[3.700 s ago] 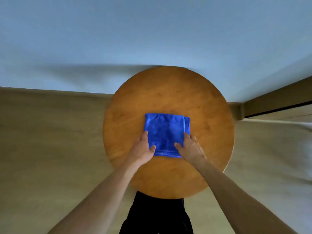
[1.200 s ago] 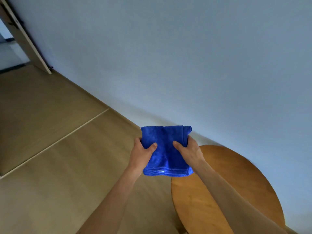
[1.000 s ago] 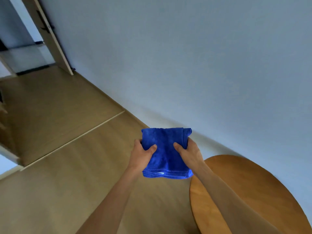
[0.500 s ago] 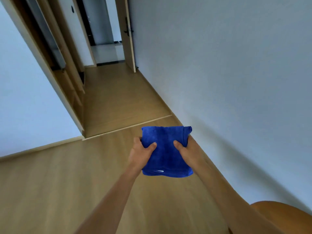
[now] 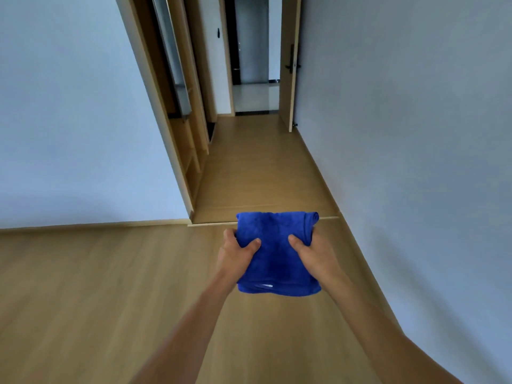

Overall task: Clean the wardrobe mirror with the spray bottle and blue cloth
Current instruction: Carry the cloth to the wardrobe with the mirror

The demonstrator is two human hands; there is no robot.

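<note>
Two bare forearms, long and slender, uncovered as far as the lower edge of the frame cuts them, narrowing to the wrists, bare left hand, bare right hand, one thumb of each showing in full, other fingers mostly hidden

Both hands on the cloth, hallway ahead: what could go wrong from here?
No spray bottle is in view, and the left hand and right hand both grip the blue cloth, so picking one up needs a regrip. The floor strip ahead might catch a foot.
</note>
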